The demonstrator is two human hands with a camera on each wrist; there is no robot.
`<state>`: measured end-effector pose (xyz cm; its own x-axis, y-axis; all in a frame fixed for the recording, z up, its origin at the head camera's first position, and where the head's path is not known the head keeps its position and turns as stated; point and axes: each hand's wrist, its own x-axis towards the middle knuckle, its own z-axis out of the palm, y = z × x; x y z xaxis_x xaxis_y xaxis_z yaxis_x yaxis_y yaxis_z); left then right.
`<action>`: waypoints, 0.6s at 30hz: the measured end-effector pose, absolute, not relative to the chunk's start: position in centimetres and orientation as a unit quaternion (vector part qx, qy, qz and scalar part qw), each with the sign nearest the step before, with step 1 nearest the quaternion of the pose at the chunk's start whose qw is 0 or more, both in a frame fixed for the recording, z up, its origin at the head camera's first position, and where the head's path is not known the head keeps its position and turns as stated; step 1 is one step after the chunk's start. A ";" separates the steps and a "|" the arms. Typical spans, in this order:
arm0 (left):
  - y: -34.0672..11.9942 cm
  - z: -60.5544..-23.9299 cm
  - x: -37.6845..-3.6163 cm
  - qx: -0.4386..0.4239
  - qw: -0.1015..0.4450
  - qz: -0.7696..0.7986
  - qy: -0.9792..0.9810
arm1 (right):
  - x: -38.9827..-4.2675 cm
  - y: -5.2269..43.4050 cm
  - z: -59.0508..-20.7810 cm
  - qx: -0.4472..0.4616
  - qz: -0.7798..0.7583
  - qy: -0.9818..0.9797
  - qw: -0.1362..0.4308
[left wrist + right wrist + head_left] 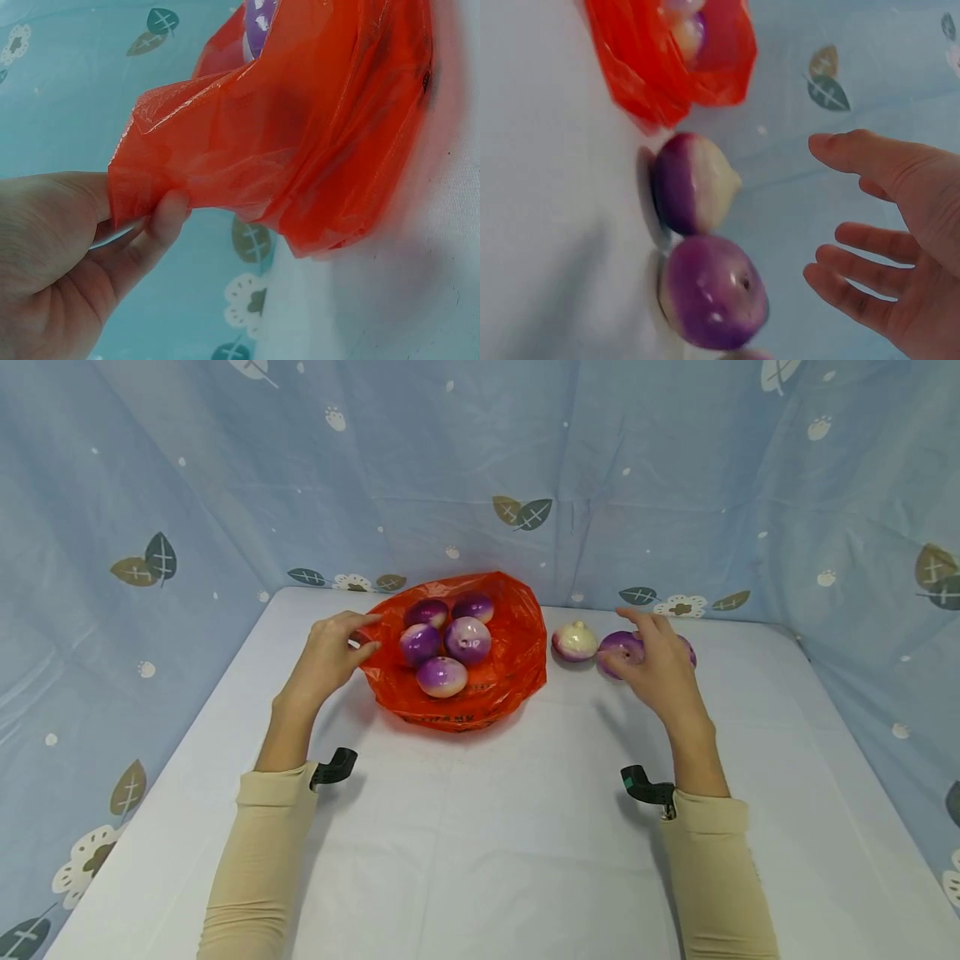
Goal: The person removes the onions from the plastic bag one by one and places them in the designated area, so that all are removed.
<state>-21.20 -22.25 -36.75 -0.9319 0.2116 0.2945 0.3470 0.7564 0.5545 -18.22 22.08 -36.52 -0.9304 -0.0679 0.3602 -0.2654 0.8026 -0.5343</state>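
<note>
My left hand [327, 653] pinches the left edge of a red plastic bag [517, 647] between thumb and fingers; the left wrist view shows the bag's edge [161, 165] drawn out thin. Inside the wide-mouthed bag lie several glossy purple-and-white onions [467, 640]. Above the onions to the right of the bag hovers my right hand [658, 672], fingers spread and holding nothing. A pale-topped onion [696, 182] sits beside the bag, with a purple onion [714, 292] next to it. Mostly hidden behind the right hand is a third onion [689, 652].
A white cloth [480, 827] covers the table. Blue curtain fabric [420, 468] with leaves and flowers hangs behind and at both sides. Black mounts [335, 766] stick out from the beige sleeves [258, 852] at the wrists.
</note>
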 end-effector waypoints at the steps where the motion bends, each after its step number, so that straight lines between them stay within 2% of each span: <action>1: -22.3 -36.7 -21.2 -0.150 0.107 -0.316 -0.931 | -18.2 21.8 -36.6 0.094 0.300 -0.936 0.161; 18: -22.3 -36.8 -21.1 -0.147 0.101 -0.320 -0.930 | -18.6 18.4 -38.5 0.126 0.272 -0.948 0.111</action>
<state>-21.15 -22.30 -36.82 -0.9362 0.2097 0.2822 0.3389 0.7518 0.5657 -18.58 18.37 -38.53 -0.9438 -0.1784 0.2781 -0.2989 0.8200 -0.4881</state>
